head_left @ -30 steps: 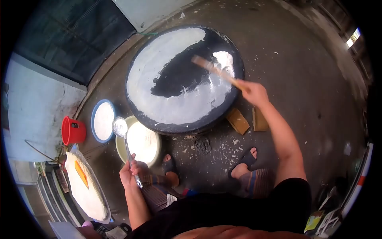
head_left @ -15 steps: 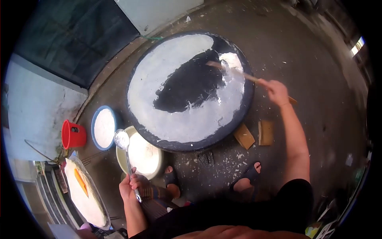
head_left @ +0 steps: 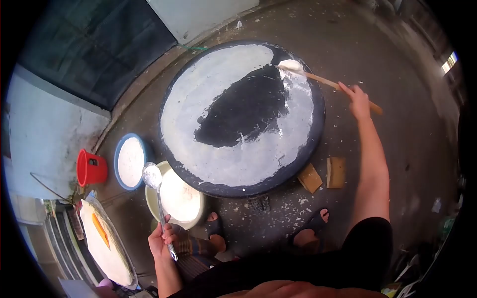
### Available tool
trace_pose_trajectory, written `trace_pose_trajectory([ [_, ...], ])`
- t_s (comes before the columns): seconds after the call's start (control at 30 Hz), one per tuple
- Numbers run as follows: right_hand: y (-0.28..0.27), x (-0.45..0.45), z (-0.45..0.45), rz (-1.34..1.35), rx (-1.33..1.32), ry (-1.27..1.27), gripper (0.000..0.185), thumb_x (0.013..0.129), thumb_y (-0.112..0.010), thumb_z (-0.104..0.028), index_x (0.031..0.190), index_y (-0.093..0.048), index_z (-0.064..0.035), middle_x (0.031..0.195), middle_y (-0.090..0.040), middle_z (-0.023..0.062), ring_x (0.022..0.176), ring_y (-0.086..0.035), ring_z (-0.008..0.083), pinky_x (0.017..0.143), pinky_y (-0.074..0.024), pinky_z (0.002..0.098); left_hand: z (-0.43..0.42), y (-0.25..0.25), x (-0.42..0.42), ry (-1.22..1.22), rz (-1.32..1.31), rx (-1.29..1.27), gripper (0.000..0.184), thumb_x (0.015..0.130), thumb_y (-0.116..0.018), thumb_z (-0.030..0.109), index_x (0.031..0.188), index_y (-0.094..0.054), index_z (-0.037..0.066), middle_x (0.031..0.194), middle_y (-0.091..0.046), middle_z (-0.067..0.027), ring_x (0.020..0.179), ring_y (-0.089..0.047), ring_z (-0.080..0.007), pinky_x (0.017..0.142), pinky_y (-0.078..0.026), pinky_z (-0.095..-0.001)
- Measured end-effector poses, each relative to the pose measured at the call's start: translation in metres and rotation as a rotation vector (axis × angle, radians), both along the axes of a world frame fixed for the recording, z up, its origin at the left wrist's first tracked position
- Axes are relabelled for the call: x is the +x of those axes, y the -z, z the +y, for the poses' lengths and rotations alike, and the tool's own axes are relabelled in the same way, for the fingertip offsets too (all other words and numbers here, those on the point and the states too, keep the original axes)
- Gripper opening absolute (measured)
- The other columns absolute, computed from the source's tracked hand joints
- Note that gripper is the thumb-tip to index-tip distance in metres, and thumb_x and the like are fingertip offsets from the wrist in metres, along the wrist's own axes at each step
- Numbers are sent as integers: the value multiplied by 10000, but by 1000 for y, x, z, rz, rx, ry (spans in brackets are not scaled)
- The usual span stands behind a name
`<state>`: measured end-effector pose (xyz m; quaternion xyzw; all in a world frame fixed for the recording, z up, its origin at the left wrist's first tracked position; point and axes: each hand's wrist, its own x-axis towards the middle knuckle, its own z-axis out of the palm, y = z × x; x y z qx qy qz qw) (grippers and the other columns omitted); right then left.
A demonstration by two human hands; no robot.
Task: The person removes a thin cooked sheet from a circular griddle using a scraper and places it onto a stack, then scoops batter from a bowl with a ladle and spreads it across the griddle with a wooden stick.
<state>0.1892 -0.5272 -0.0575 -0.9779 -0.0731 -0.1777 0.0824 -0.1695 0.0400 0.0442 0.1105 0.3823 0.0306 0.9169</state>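
My right hand (head_left: pixel 357 102) is closed round the handle of a wooden spreader (head_left: pixel 323 80), whose far end meets a white lump of batter (head_left: pixel 290 64). That lump sits near the upper right edge of a large round black griddle (head_left: pixel 318 119). A thin pale layer of batter (head_left: pixel 191 97) covers much of the griddle, leaving a bare dark patch off-centre. My left hand (head_left: pixel 165 239) grips a metal ladle (head_left: pixel 152 176) by its handle. The ladle's bowl, coated in white, hangs over the edge of a cream tub (head_left: pixel 150 198) of white batter (head_left: pixel 180 196).
Left of the tub stand a blue basin (head_left: pixel 119 171) of white material and a red bucket (head_left: pixel 92 168). A round pale stack (head_left: pixel 107 256) with an orange strip (head_left: pixel 101 229) lies lower left. Two brown blocks (head_left: pixel 336 173) rest by the griddle, near my sandalled feet.
My right hand has moved outward, up and right, and the spreader's end has shifted from the bare patch to the batter lump. The left hand and ladle stay nearly still.
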Motion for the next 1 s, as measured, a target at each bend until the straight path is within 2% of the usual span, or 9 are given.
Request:
trace_pose_trajectory([
  [0.23, -27, 52, 153, 184, 189, -31, 343, 862, -344, -170, 1191, -442, -159, 1071, -543, 165, 957, -533, 333, 814, -424, 406, 4, 3, -2, 36, 13, 11, 334, 887, -364, 134, 1126, -416, -93, 729, -479, -99, 514, -369, -106, 428, -318, -218],
  [0.33, -47, 8, 133, 265, 375, 191, 356, 817, -386, -75, 1148, -508, -125, 869, -578, 216, 895, -548, 347, 805, -419, 412, 2, 0, -4, 27, -21, -30, 330, 881, -372, 130, 1119, -425, -93, 726, -474, -96, 517, -371, -110, 430, -318, -218],
  [0.53, 2, -27, 88, 241, 771, 95, 281, 862, -409, -153, 1086, -569, -97, 712, -576, 40, 560, -501, 71, 559, -430, 219, 4, 0, -13, 96, -96, 23, 337, 863, -400, 121, 1119, -426, -98, 722, -467, -103, 543, -387, -124, 435, -318, -219],
  [0.63, 50, -18, 98, 73, 536, -148, 290, 869, -400, -156, 1111, -554, -111, 659, -542, 32, 492, -472, 96, 473, -411, 244, -1, -10, -14, 58, -101, -61, 339, 856, -412, 116, 1119, -426, -98, 728, -471, -114, 556, -393, -133, 439, -325, -227],
  [0.67, -39, -53, 140, 605, 1010, 224, 293, 875, -397, -172, 1123, -547, -129, 626, -510, 20, 426, -418, 102, 374, -351, 259, 1, -10, -17, 54, -108, -61, 339, 856, -412, 116, 1119, -426, -98, 728, -471, -114, 556, -393, -133, 439, -325, -227],
  [0.77, -43, -45, 145, 571, 1105, 289, 285, 876, -403, -185, 1113, -556, -145, 596, -479, 13, 396, -374, 95, 329, -301, 261, 9, -4, -23, 45, -116, -89, 340, 848, -421, 109, 1119, -428, -97, 736, -477, -122, 557, -394, -141, 443, -333, -234],
  [0.87, 28, -4, 148, 446, 766, 116, 289, 873, -407, -185, 1122, -552, -159, 596, -480, 10, 396, -366, 90, 336, -306, 262, 9, -8, -27, 65, -134, -43, 323, 847, -418, 100, 1101, -434, -98, 741, -481, -125, 552, -388, -139, 439, -336, -230],
  [0.97, -20, -39, 182, 582, 856, 43, 295, 866, -407, -173, 1118, -560, -167, 579, -453, 0, 380, -335, 89, 323, -283, 261, 14, -4, -31, 67, -123, -35, 315, 851, -413, 106, 1091, -435, -96, 737, -478, -124, 550, -386, -138, 436, -334, -230],
  [1.0, -29, -49, 179, 619, 812, 15, 301, 860, -405, -164, 1115, -566, -159, 678, -553, 40, 499, -489, 130, 434, -403, 265, 13, -6, -32, 62, -123, -16, 314, 857, -405, 116, 1090, -431, -93, 735, -472, -120, 549, -385, -137, 432, -331, -230],
])
